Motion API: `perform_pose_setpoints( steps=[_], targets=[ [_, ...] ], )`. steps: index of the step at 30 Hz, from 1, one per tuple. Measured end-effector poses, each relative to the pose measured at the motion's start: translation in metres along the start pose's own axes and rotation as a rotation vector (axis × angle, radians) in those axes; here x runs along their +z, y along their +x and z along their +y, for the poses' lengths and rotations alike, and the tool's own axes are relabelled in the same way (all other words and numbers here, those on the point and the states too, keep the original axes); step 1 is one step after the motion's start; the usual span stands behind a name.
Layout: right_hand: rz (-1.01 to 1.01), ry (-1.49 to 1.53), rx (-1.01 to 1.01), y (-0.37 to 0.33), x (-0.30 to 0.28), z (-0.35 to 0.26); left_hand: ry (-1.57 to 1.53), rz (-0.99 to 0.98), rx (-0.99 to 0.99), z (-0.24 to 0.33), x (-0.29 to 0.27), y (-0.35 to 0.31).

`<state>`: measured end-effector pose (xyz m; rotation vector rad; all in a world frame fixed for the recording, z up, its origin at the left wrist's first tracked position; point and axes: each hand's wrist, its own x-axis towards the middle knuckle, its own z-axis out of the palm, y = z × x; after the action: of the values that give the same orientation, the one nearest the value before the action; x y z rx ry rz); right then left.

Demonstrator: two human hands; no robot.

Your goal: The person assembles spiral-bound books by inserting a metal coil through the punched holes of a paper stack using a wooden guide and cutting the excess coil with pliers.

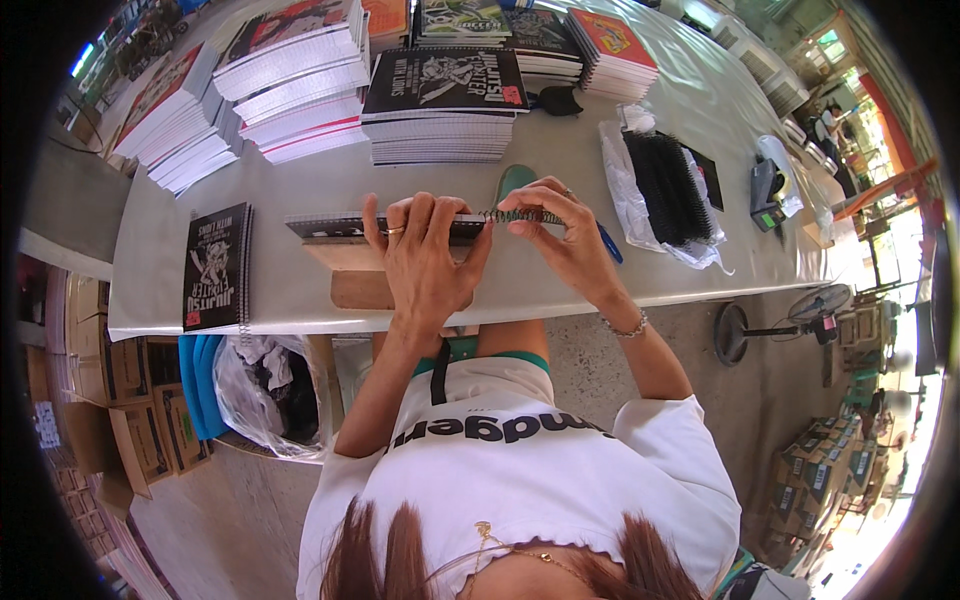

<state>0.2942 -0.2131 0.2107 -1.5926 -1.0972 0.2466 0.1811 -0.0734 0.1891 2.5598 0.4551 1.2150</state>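
My left hand (428, 255) is closed over a black-covered book (318, 228), which stands edge-up against a light brown wooden block (360, 290). At the book's right end, my right hand (572, 238) pinches a dark spiral binding coil (498, 215). The coil's tip meets the edge of the pages by my left fingertips; how far it is threaded is hidden behind the fingers. A spiral-bound black book (215, 268) lies flat to the left. Many loose black coils (668, 190) lie on white plastic wrap to the right.
Tall stacks of black books (440, 110), white-paged books (290, 80) and orange-covered books (612, 50) line the table's far side. A green rounded object (515, 180) and a blue tool (609, 244) lie near my hands. A tape dispenser (770, 195) sits at right; a plastic-lined bin (275, 390) stands below left.
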Motion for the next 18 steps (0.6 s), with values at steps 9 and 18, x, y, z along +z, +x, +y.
perform_pose_setpoints(
  steps=[9, 18],
  targets=[
    [-0.061, 0.110, 0.073, -0.005, 0.007, 0.001, 0.004, -0.023, 0.033, -0.002, -0.004, 0.000],
    [-0.109, -0.021, 0.035, 0.002, 0.001, -0.005, -0.023, 0.000, 0.069, -0.007, 0.000, -0.008]
  ],
)
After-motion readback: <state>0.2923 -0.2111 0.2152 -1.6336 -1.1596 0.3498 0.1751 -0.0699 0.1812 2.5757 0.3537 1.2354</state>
